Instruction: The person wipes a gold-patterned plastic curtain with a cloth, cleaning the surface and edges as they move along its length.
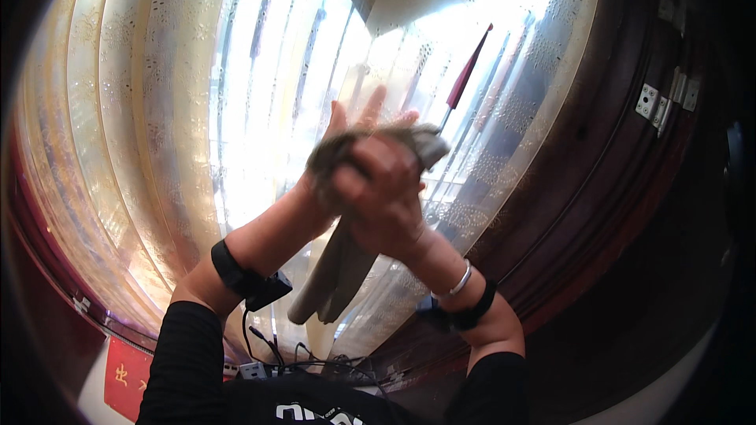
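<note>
My right hand [384,189] is bunched around a grey-brown cloth [348,274], fingers curled over it and slightly blurred. The cloth's two loose ends hang below the hands, and a folded end sticks out on the right. Behind the cloth is my left hand [372,107], its spread fingertips showing above it. The cloth lies across the left palm or wrist; which of these is hidden. Both hands are raised in front of a bright sheer curtain [183,130] with a cut-out pattern.
A dark wooden door or frame [585,147] with metal hinges [652,107] stands at right. A thin rod with a dark red tapered tip [469,71] slants by the curtain. Black cables [319,360] and a power strip [253,370] lie near my body. A red sign [127,375] bears writing.
</note>
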`<move>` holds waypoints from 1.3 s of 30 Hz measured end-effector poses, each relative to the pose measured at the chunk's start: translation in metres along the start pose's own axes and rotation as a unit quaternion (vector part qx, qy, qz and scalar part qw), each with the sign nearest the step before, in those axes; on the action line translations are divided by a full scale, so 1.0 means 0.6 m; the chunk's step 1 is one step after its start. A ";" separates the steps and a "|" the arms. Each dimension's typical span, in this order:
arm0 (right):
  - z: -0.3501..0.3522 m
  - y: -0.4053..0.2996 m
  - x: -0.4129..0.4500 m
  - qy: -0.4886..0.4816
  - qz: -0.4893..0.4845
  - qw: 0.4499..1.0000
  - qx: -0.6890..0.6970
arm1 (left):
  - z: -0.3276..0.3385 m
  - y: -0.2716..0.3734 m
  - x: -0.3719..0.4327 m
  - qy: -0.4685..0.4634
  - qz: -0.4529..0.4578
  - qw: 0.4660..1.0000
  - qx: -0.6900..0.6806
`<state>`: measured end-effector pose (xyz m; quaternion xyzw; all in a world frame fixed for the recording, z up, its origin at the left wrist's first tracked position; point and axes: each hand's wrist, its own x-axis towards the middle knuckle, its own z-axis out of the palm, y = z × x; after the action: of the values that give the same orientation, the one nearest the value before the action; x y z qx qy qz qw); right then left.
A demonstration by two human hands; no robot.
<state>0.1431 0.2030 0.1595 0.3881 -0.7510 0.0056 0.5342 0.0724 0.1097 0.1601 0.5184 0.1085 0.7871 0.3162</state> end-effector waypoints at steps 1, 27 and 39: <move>0.007 -0.008 -0.018 0.013 -0.024 0.999 -0.023 | 0.003 0.000 0.001 0.002 -0.014 1.000 -0.027; -0.059 0.129 0.159 -0.043 -0.347 0.916 -0.194 | -0.083 0.077 -0.072 -0.150 -0.146 0.972 0.110; -0.116 0.341 0.313 0.040 -0.267 0.913 -0.305 | -0.145 0.045 -0.031 0.013 -0.150 0.964 0.219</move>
<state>0.0541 0.2670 0.4237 0.3920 -0.5630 -0.3509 0.6373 -0.0102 0.0911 0.1218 0.5424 0.3587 0.6946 0.3077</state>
